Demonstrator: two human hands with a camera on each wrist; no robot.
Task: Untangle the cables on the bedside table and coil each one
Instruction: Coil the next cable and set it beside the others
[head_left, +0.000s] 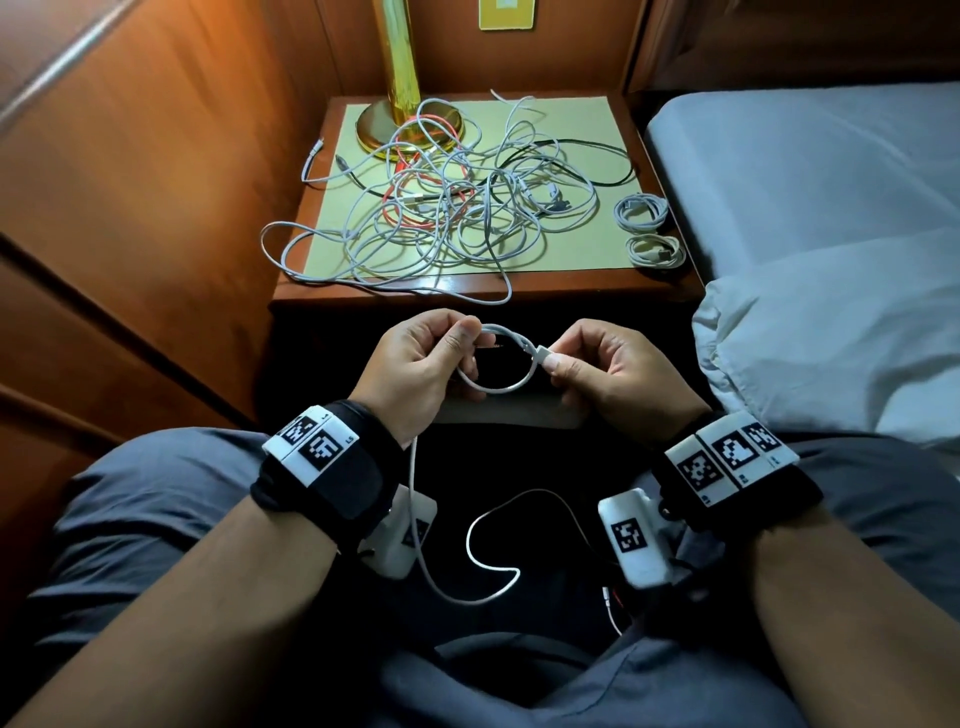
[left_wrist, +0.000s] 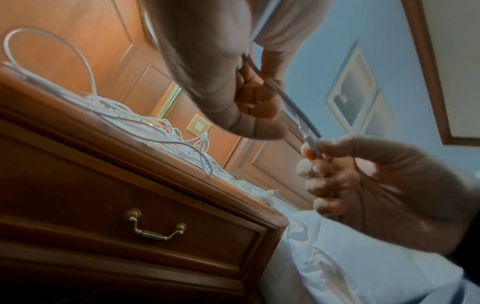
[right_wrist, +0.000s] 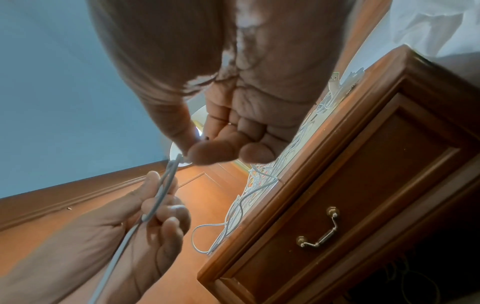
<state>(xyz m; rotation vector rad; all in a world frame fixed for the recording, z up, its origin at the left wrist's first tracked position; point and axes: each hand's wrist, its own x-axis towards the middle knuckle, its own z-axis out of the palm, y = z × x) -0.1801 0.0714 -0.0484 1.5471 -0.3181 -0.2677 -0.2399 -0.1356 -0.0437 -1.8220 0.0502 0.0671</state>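
Nearest the camera, grey-trousered knees frame a dark gap where the loose tail of a thin white round charging cable (head_left: 491, 545) sags in a slack S-curve between the forearms. Above it, in front of the table's front edge, the left hand (head_left: 415, 366) curls its fingers and thumb round a small loop wound from that cable, while the right hand (head_left: 610, 371) pinches the cable's white plug (head_left: 545, 356) between thumb and forefinger at the loop's right side; both hands wear black wrist straps with white coded blocks. Beyond them stands the polished reddish-brown wooden bedside table (head_left: 374, 296) with a rounded moulded edge and a drawer with a brass bail handle (left_wrist: 155, 230), its top inset with a pale green smooth mat (head_left: 566, 130). A sprawling tangle of white, grey, black and orange-red cables (head_left: 441, 202) covers most of the mat, with loops overhanging the front and left edges. On the bare wooden strip along the right edge lie two small finished white cable coils (head_left: 647, 228), one behind the other, just beside the bed. At the back left corner a shiny gold lamp base (head_left: 405, 122) stands under several strands. Warm wooden panelling (head_left: 156, 156) closes in the left side and rear; a grey-white sheeted mattress (head_left: 805, 171) and a crumpled white pillow (head_left: 831, 353) border the right.
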